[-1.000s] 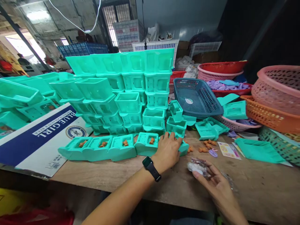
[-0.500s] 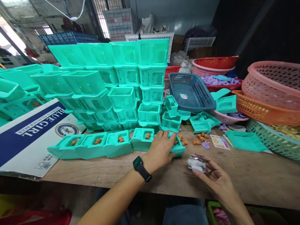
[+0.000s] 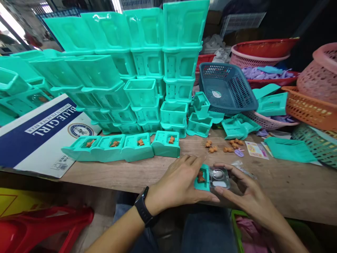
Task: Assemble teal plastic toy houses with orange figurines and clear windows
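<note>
My left hand [image 3: 181, 181], with a black watch on its wrist, grips a turquoise plastic box [image 3: 205, 169] near the table's front edge. A small brown bear figure [image 3: 201, 176] sits in the box's recess. In my right hand [image 3: 242, 191], between thumb and fingers, is a clear plastic cover [image 3: 223, 174] with a round dome and a white patch. The cover's left edge meets the box's right end; I cannot tell whether they are joined. To the left stands a row of similar turquoise boxes [image 3: 137, 154], each holding a brown figure.
Stacked turquoise boxes [image 3: 147, 93] rise behind the row. Loose brown figures [image 3: 228, 149], a purple tag [image 3: 239, 153] and a printed card [image 3: 256, 150] lie right of centre. A blue basket [image 3: 229, 105] stands behind them. A carton [image 3: 52, 137] leans at left.
My left hand has drawn the end box out of the row, toward the table's front edge. The clear cover in my right hand now meets that box. The view has tilted downward.
</note>
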